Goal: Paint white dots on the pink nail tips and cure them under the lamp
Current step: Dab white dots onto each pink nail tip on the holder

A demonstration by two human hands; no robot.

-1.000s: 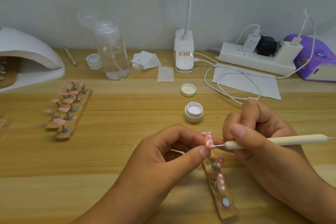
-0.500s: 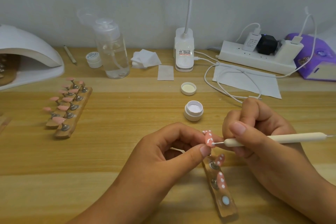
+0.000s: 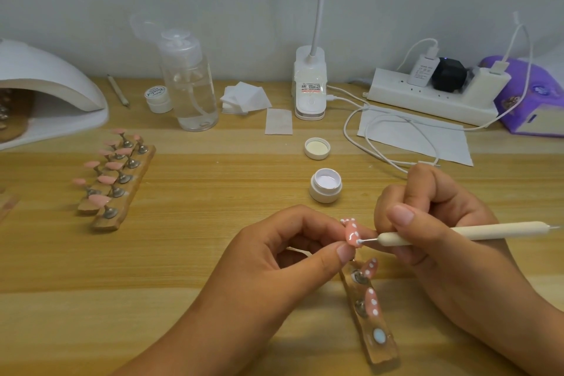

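While hands (image 3: pixel 305 250) crowd near edge, mid-table (image 3: pixel 213 192) open.

Table (image 3: pixel 183 253): pale wood-grain surface, smooth, low sheen. Nail holder strip (image 3: pixel 370 336) – translucent amber, glossy, with metal studs. Pink nail tip (image 3: pixel 352 233): glossy, wet-looking white marks. Dotting tool (image 3: pixel 457 233) – matt cream handle, thin metal point. Open jar (image 3: pixel 325 185): white plastic, shiny inside. Bottle (image 3: pixel 189 85) – clear plastic. Curing lamp (image 3: pixel 45 85): smooth white plastic shell. Wipes (image 3: pixel 244 98) – matt white, paper-like
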